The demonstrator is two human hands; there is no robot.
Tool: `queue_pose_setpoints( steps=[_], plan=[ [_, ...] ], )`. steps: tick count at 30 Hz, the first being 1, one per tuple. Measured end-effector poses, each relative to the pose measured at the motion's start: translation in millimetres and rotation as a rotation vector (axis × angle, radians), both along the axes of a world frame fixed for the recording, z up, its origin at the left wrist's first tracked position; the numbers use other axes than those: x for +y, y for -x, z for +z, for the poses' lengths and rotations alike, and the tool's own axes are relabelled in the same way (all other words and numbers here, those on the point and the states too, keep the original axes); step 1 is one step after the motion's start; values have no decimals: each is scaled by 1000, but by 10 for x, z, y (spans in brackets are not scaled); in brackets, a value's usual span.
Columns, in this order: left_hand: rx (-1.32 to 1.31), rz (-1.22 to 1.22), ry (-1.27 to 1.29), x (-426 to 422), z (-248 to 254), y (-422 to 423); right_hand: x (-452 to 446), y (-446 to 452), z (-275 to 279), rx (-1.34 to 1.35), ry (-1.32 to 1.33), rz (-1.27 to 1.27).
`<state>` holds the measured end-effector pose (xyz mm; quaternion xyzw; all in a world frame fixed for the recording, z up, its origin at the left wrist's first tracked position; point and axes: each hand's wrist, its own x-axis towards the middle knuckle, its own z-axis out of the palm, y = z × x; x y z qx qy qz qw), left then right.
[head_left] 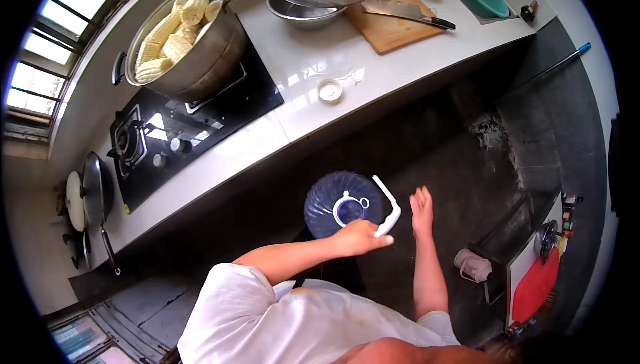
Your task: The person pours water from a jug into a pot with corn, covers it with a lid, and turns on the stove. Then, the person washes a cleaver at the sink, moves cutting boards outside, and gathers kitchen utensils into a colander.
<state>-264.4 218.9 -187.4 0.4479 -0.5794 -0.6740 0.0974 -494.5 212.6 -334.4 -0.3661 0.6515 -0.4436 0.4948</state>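
Observation:
Below the counter edge is a large blue ribbed water jug (321, 205), seen from above with its round mouth uncapped. A white carrying handle (393, 216) stands out from its right side. My left hand (360, 238) is closed around the handle's near end, beside the jug's mouth. Whether the jug rests on the floor is hidden from this angle. My right hand (421, 212) is to the right of the handle, apart from it, fingers stretched out and holding nothing. A small round white cap (329, 90) lies on the counter above the jug.
On the black gas stove (220, 121) stands a metal pot (200, 71) full of corn cobs (177, 47). A cleaver (400, 11) lies on a wooden cutting board (383, 34). A pink thermos (473, 265) stands at right; a pan (97, 184) hangs or leans at left.

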Motion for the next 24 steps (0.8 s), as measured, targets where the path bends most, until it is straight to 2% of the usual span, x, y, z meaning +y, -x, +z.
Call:
queue_pose_setpoints(
  steps=[2, 3, 5, 6, 7, 9, 15, 19, 20, 23, 24],
  plan=[
    [-97, -11, -36, -101, -330, -94, -498, -275, 274, 252, 204, 200],
    [-95, -28, 5, -75, -735, -134, -717, -471, 451, 376, 261, 281],
    [-79, -37, -52, -120, -1200, -280, -1126, -863, 633, 526, 479, 410],
    [-58, 17, 4, -179, -1220, -344, -1309, -1056, 702, 530, 554, 470],
    [-127, -73, 37, -285, -1301, -425, -1496, -1221, 689, 581, 626, 526],
    [-154, -84, 70, -370, -1548, -488, -1757, -1518, 736, 687, 753, 593],
    [-169, -137, 94, -476, -2410, -589, -2230, -1924, 761, 772, 681, 675],
    [-104, -136, 96, -403, -2736, -630, -2347, -1976, 651, 802, 734, 713],
    [-86, -129, 106, -339, -2945, -592, -2369, -1970, 647, 803, 770, 710],
    [-136, -188, 14, -309, -3077, -530, -2338, -1920, 697, 785, 849, 690],
    [-140, -181, -3, -276, -3126, -516, -2272, -1885, 771, 614, 808, 652]
  ],
)
